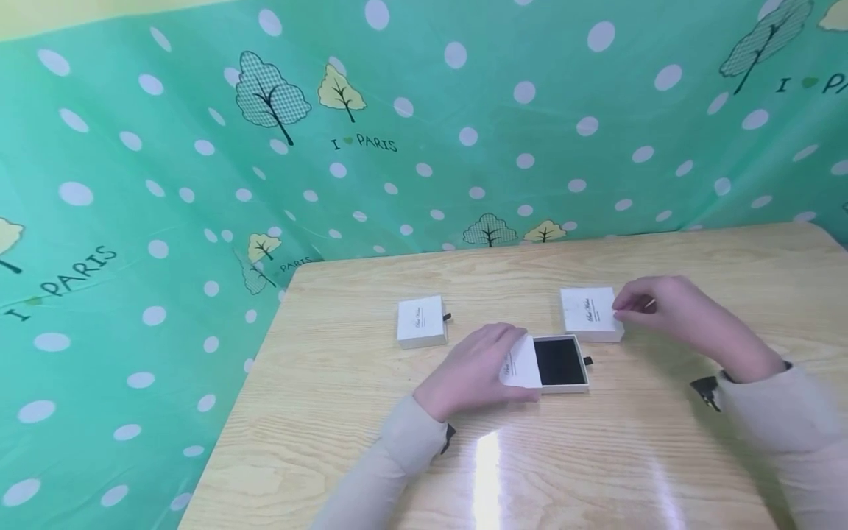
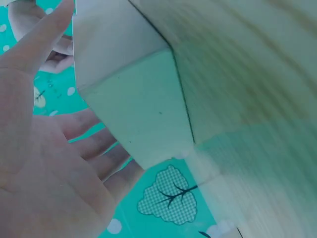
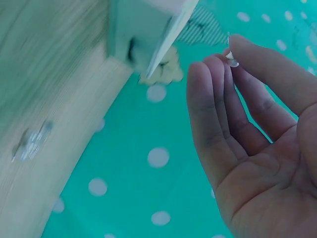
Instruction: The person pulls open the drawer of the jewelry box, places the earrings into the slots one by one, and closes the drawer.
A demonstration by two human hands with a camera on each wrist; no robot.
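Observation:
My left hand (image 1: 472, 372) holds a small white drawer box (image 1: 523, 366) by its sleeve, thumb on the near side and fingers on the far side. The box's drawer (image 1: 562, 361) is slid out to the right, showing a black inner pad and a black pull tab (image 1: 588, 361). In the right wrist view, my right hand (image 3: 262, 144) pinches a tiny silvery piece (image 3: 232, 61) between thumb and fingertips; its exact kind is too small to tell. From the head camera, this right hand (image 1: 669, 313) appears beside a second white box (image 1: 589, 315).
A third white box (image 1: 421, 322) with a black tab sits at the left on the wooden table (image 1: 318, 383). A small shiny silvery object (image 3: 32, 141) lies on the wood in the right wrist view. Behind the table hangs a green dotted cloth (image 1: 424, 132).

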